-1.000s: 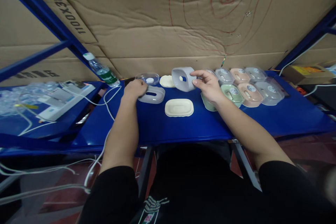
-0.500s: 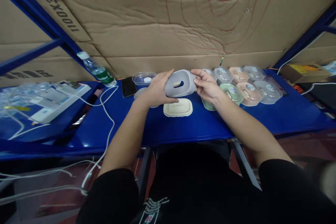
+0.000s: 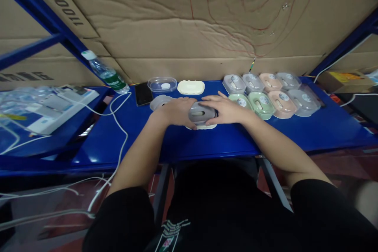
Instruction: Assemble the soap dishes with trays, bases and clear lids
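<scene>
At the bottom of the frame is the person's black shirt (image 3: 221, 204), with small print at lower centre. Beyond it runs the front edge of a blue table (image 3: 233, 143), and at lower left a white cable (image 3: 125, 143) hangs over that edge.

In the middle of the frame, the cream base (image 3: 209, 127) shows as a thin rim under the grey cover (image 3: 198, 115), whose long slot faces up; whether the two are fully joined cannot be told. The left hand (image 3: 176, 112) grasps the cover's left end, thumb at the near side; the right hand (image 3: 226, 109) grasps its right end, thumb and fingers spread around it.

Just behind the left hand, partly hidden, lies another grey piece (image 3: 158, 101). Right of centre, lidded boxes in green (image 3: 261, 105), peach (image 3: 282, 104) and grey (image 3: 303, 102) stand close together in two rows. Farther back, left to right, are a dark phone-like slab (image 3: 143, 94), a clear lid (image 3: 154, 86) with a white disc and a second cream tray (image 3: 191, 87). A tilted bottle (image 3: 110, 78) leans at left, before a cardboard wall (image 3: 147, 39) bearing red curved lines.
</scene>
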`<state>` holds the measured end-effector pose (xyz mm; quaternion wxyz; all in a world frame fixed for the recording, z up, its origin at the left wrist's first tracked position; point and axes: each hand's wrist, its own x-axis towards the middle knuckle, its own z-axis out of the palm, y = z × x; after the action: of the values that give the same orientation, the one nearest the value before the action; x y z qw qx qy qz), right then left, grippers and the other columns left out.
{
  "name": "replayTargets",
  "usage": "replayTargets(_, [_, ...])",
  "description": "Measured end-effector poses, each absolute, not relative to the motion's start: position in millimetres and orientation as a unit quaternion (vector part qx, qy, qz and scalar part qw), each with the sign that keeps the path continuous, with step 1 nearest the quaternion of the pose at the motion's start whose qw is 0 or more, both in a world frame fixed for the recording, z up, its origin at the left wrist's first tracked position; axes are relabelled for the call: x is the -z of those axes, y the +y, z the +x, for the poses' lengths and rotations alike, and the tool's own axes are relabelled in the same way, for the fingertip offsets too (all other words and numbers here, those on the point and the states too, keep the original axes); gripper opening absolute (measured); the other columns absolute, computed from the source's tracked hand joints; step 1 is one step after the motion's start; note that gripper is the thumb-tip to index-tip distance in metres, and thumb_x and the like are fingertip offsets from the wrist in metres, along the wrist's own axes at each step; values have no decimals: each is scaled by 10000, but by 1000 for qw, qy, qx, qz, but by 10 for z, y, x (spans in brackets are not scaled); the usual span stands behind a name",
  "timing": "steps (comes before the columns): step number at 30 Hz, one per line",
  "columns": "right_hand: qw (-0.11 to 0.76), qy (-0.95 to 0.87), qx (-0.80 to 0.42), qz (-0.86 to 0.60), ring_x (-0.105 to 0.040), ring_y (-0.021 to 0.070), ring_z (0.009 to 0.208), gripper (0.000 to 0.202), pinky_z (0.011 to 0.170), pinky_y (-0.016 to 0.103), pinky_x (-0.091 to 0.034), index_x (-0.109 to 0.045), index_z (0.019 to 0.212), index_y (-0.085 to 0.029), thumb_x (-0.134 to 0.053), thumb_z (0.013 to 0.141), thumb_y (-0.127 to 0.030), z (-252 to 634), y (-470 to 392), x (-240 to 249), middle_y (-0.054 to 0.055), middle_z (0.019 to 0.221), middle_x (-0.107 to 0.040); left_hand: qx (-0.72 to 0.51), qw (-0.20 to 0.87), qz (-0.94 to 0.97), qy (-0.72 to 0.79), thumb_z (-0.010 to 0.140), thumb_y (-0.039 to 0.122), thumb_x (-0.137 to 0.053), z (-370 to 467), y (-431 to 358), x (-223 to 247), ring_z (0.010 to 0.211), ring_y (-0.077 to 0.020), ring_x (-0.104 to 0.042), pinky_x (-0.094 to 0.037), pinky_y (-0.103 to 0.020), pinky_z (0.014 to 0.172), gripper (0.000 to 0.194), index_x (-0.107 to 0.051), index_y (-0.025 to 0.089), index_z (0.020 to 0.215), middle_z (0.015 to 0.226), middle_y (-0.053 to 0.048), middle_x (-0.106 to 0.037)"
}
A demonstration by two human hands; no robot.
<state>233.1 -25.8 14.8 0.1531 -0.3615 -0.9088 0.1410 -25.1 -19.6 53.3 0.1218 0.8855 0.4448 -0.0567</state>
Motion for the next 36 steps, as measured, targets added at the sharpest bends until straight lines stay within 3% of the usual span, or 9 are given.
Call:
replayTargets(3, [116,-913,-152,-361,-556,431,1563,891,1341,740,-305,-616,1638,-280,-923,848,-555,2335,-236,-125,163,1704,-592,80,135,878,452,687,629,-915,-185,-190,-505,1326,-400,-707,-544,-493,1111,932,-638,212,1473,1457,-167,-741])
replayTargets(8, [102,-914,-144,-364,-636,436,1420,1019,1227,656,-454,-557,1671,-253,-956,770,-511,2379,-248,-204,162,1529,-689,93,102,892,430,677,677,-909,-105,-220,-439,1399,-462,-657,-396,-618,1253,1091,-569,167,1579,1480,-203,-727])
replayTargets(12, [88,-909,-124,-387,-644,428,1346,1097,1161,581,-506,-518,1691,-259,-962,713,-486,2376,-295,-245,149,1472,-670,62,72,903,418,687,561,-886,-59,-244,-317,1349,-478,-677,-443,-613,1220,1070,-538,153,1612,1464,-225,-715])
replayTargets(15, [95,-908,-85,-398,-630,439,1336,1075,1187,609,-481,-505,1689,-250,-926,721,-450,2378,-305,-246,158,1455,-660,17,20,909,417,694,483,-850,-38,-214,-195,1279,-486,-702,-512,-614,1135,1052,-510,125,1623,1419,-253,-709])
replayTargets(18, [100,-908,-75,-400,-620,455,1349,1039,1236,665,-434,-514,1676,-234,-899,731,-432,2394,-297,-249,165,1431,-672,-17,16,913,408,691,504,-849,-34,-150,-109,1236,-478,-718,-543,-612,1082,1052,-503,175,1628,1383,-235,-720])
replayTargets(23, [84,-905,-81,-409,-607,475,1395,1055,1284,724,-378,-507,1681,-210,-905,737,-461,2423,-295,-286,189,1445,-666,-37,82,918,386,695,543,-872,-33,-64,-98,1402,-479,-649,-504,-607,1168,1068,-493,211,1637,1530,-212,-671])
replayTargets(28, [85,-904,-94,-407,-589,474,1451,1039,1316,784,-313,-490,1693,-248,-899,751,-405,2448,-302,-299,182,1504,-650,-17,68,906,417,708,625,-884,4,-121,-122,1343,-490,-683,-488,-642,1159,1119,-481,195,1659,1439,-227,-725])
replayTargets(32, [90,-904,-110,-402,-601,454,1449,1038,1349,760,-291,-507,1690,-293,-918,741,-381,2496,-284,-291,140,1496,-664,-17,50,901,430,707,672,-896,31,-176,-113,1293,-487,-698,-482,-649,1150,1143,-499,157,1648,1389,-239,-743])
replayTargets(36, [81,-907,-106,-399,-611,447,1449,1057,1353,732,-317,-510,1694,-307,-948,737,-407,2553,-240,-264,131,1500,-673,-31,72,907,413,701,688,-905,45,-143,-68,1376,-476,-656,-481,-609,1163,1158,-479,222,1672,1488,-224,-697])
